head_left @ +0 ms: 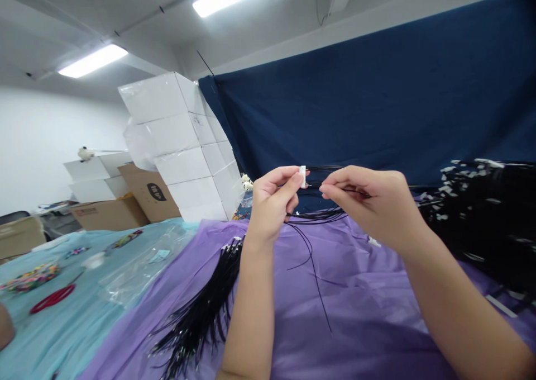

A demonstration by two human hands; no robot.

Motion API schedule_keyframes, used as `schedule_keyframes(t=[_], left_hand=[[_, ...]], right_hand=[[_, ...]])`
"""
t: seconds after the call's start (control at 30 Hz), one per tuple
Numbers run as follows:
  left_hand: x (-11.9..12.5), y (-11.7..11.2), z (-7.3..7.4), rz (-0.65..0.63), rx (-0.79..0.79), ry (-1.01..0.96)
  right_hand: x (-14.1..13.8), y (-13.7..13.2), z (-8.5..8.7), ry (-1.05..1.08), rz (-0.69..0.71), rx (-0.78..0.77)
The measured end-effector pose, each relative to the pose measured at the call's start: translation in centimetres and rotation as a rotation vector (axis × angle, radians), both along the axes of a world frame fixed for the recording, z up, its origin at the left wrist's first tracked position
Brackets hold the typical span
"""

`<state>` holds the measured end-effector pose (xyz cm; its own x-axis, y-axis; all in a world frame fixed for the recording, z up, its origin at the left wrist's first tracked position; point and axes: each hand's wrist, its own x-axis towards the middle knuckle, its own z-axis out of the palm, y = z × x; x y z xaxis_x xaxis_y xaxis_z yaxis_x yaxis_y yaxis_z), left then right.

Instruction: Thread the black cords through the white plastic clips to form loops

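Observation:
My left hand (272,198) is raised above the table and pinches a small white plastic connector (302,176) between thumb and forefinger. My right hand (368,201) is closed in a pinch on a thin black wire (312,257), its tip held right beside the connector. The wire trails down onto the purple cloth (368,313). A bundle of black wires (205,307) lies on the cloth below my left forearm.
A big heap of black wires with white connectors (486,218) sits at the right. Stacked white boxes (184,151) and cardboard boxes (125,201) stand behind. A blue cloth (62,324) at the left holds clear bags (142,268), a red band and coloured bits. A dark blue curtain (377,100) hangs behind.

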<state>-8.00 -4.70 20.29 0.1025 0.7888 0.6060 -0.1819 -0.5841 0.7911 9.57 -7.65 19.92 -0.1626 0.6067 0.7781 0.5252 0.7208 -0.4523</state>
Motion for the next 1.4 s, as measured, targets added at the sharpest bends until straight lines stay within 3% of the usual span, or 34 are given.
schedule_keyframes(t=[0.43,0.8,1.13,1.4], left_hand=[[-0.05,0.25,-0.08,-0.061,0.023,0.002],[0.16,0.44,-0.39,-0.048,0.043,-0.019],[0.36,0.37,-0.53,-0.034,0.066,0.023],[0.88,0.25,-0.57,-0.021,0.111,0.002]], right_hand=[[-0.39,0.35,-0.78,0.004,-0.08,0.194],[-0.84,-0.01,-0.84,0.021,-0.127,0.169],[-0.72,0.09,-0.71,0.08,-0.058,0.049],[-0.89,0.01,-0.81,0.076,-0.093,0.149]])
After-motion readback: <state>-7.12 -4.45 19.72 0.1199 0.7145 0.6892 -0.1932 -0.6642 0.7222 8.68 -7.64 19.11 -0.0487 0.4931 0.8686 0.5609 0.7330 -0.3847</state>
